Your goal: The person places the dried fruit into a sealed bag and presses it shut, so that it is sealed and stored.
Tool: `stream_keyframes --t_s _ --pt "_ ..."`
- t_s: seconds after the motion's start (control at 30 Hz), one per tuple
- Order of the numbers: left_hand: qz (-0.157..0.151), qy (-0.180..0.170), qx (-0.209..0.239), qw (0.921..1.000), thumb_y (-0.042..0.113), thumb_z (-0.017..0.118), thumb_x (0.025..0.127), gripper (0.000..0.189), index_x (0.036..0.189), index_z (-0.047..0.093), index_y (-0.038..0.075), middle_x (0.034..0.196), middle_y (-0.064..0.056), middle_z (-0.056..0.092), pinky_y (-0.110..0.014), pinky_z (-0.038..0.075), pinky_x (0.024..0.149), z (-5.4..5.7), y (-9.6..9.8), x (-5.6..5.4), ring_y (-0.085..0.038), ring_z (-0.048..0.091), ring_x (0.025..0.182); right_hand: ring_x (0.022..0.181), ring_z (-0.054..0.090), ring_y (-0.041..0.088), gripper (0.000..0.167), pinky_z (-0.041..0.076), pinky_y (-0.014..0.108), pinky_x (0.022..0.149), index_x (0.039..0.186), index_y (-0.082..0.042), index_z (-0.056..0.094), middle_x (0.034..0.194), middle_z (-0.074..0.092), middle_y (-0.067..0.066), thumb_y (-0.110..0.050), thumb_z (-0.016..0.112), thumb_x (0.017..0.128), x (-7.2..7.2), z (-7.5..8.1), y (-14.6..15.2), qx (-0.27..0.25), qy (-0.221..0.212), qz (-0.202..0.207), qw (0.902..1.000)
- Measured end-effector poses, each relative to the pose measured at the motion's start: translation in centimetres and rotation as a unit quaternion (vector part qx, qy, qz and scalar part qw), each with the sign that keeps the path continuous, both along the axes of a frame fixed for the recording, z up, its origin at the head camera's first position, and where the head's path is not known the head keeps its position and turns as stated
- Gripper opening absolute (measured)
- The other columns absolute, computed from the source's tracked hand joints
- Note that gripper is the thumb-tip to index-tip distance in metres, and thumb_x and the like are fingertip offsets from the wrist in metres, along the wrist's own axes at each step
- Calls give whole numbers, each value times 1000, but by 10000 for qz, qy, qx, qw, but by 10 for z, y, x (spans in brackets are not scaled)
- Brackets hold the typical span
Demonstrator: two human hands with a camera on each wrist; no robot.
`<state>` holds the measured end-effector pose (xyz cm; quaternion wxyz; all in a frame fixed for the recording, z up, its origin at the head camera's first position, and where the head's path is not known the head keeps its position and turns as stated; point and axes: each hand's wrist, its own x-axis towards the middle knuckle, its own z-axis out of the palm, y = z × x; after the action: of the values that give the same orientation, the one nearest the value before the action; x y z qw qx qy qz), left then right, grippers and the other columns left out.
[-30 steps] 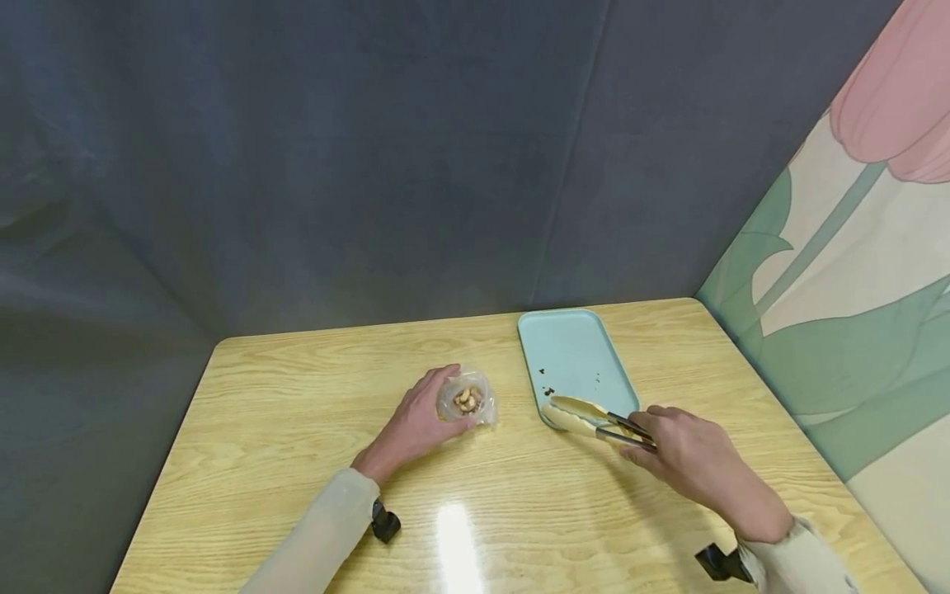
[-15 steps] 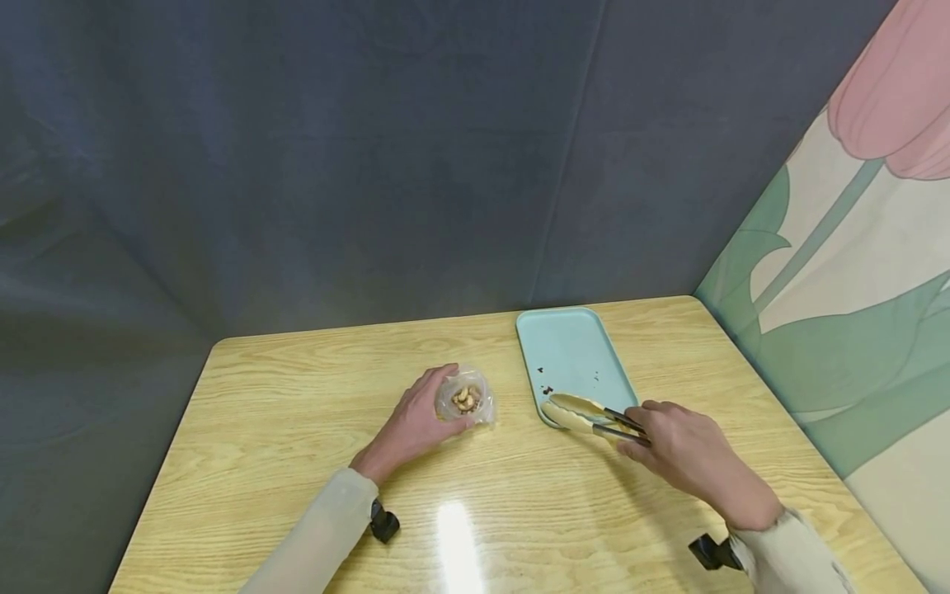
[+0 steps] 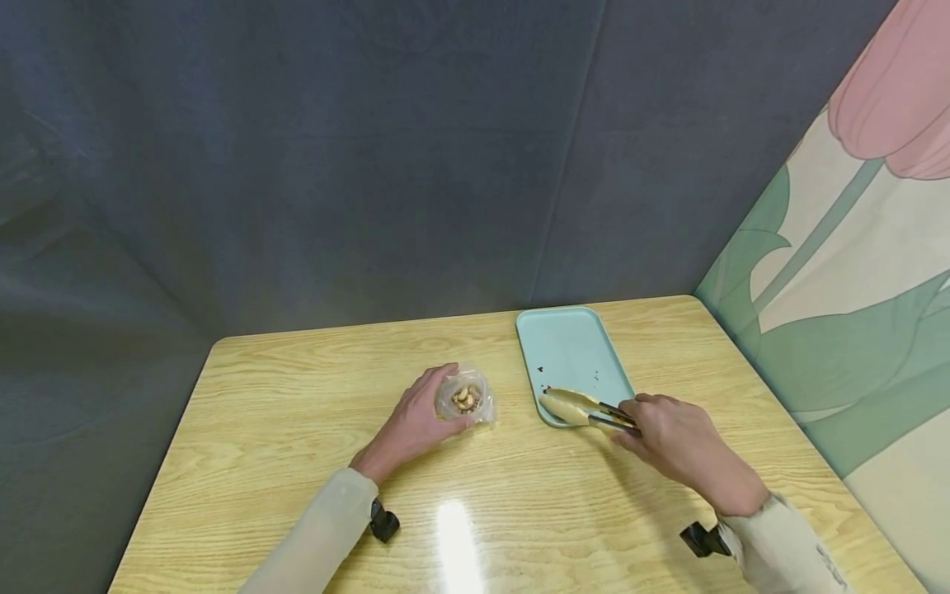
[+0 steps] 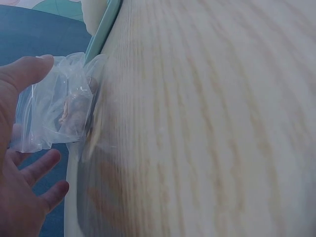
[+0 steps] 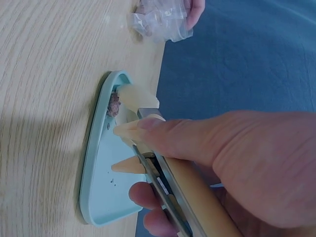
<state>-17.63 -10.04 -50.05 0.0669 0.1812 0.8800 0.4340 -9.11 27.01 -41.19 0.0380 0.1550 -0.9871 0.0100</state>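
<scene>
My left hand (image 3: 419, 417) holds a small clear plastic bag (image 3: 486, 403) upright on the table, thumb and fingers around its side. The bag's mouth faces up, and pale curved nuts like cashews (image 3: 466, 399) show inside. My right hand (image 3: 683, 441) grips tongs (image 3: 575, 406) with cream-coloured heads and metal arms. Their heads are low over the near left corner of a light blue tray (image 3: 567, 334), parted a little. In the right wrist view, a wrinkled dark reddish lump (image 5: 114, 104) lies in that corner, right by the tongs' heads.
Dark crumbs (image 3: 540, 370) are scattered on the tray. The wooden table (image 3: 312, 396) meets a dark blue curtain (image 3: 386, 165) at the back. A wall with a tulip picture (image 3: 853, 346) stands along the right side.
My right hand and the tongs have shifted slightly left and away from me, farther over the tray's near corner. My left hand and the bag have stayed in place.
</scene>
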Motion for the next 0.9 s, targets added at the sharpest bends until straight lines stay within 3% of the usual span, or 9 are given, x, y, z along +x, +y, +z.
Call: stream_keyframes --t_s 0.43,0.9 --pt "4 -5 -11 10000 46 85 90 92 166 37 27 164 2 47 -58 43 120 2 1 0 -30 47 151 60 43 9 29 35 29 51 80 -23 59 71 49 -8 -34 81 95 -2 5 3 -119 -342 41 9993" --pt "-37 42 22 10000 45 86 90 92 166 37 26 163 1 48 -57 46 118 2 2 1 -29 50 148 61 44 10 25 36 31 52 84 -22 62 72 52 -9 -35 80 96 -1 11 9 -196 -366 -2 9991"
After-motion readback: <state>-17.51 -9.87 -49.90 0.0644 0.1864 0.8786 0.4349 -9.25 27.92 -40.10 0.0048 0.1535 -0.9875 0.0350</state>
